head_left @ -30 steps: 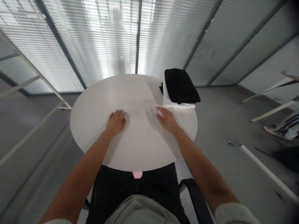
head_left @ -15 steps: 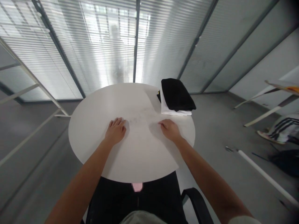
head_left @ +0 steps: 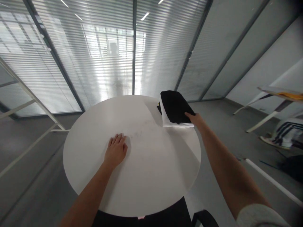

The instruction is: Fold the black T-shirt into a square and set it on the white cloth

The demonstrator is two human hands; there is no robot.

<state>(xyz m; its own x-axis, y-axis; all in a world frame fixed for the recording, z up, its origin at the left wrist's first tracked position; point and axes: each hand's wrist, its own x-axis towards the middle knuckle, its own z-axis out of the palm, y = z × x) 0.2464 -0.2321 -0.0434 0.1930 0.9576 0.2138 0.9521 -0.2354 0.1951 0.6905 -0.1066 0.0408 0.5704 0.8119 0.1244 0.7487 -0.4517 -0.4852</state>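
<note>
My left hand [head_left: 115,150] lies palm down on the white round table [head_left: 146,176], fingers stretched out, holding nothing. At the right far edge of the table lies a stack of folded cloth. A folded black cloth [head_left: 176,107] is on top, with a white folded cloth [head_left: 166,121] under it and a dark edge with a bit of yellow at the left. My right hand [head_left: 195,119] grips the near right corner of the black cloth, thumb on top. Its other fingers are hidden behind the stack's right side.
A white metal frame [head_left: 35,97] stands at the left. Glass panels with blinds [head_left: 113,72] rise behind the table. To the right are another table [head_left: 279,93] with something orange on it, a white pole [head_left: 272,181] on the floor and a person's shoe [head_left: 274,143]. A black chair armrest [head_left: 204,217] is close by.
My right hand has moved from the bare tabletop out to the right and onto the black cloth's corner. My left hand stays flat on the table. The view has tilted up a little.
</note>
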